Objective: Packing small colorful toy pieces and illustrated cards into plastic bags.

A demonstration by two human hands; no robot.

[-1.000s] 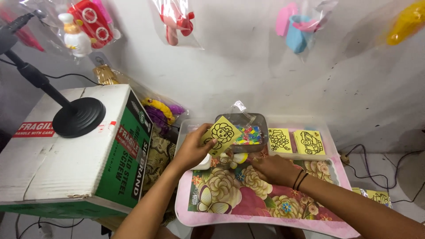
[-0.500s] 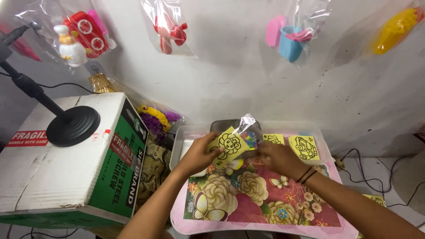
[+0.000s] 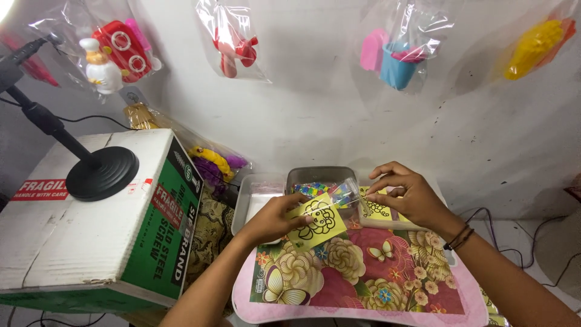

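Note:
My left hand [image 3: 272, 219] pinches a small yellow card with a black flower outline [image 3: 317, 223], held tilted just above the floral mat [image 3: 363, 278]. My right hand [image 3: 404, 195] grips a clear plastic sleeve [image 3: 350, 192] at the card's upper right corner. Under my right hand lie more yellow cards [image 3: 382, 211]. Right behind the card sits a grey tray [image 3: 319, 175] with colourful small pieces inside.
A white and green cardboard box [image 3: 91, 218] stands at the left with a black stand base [image 3: 101, 172] on top. A clear tray [image 3: 253, 197] sits beside the grey one. Bagged toys [image 3: 396, 54] hang on the white wall. Cables [image 3: 520, 233] trail at right.
Both hands rose from the mat and moved apart. The yellow card is now lifted and tilted, and my right hand has taken hold of the clear sleeve. The camera view shifted downward slightly.

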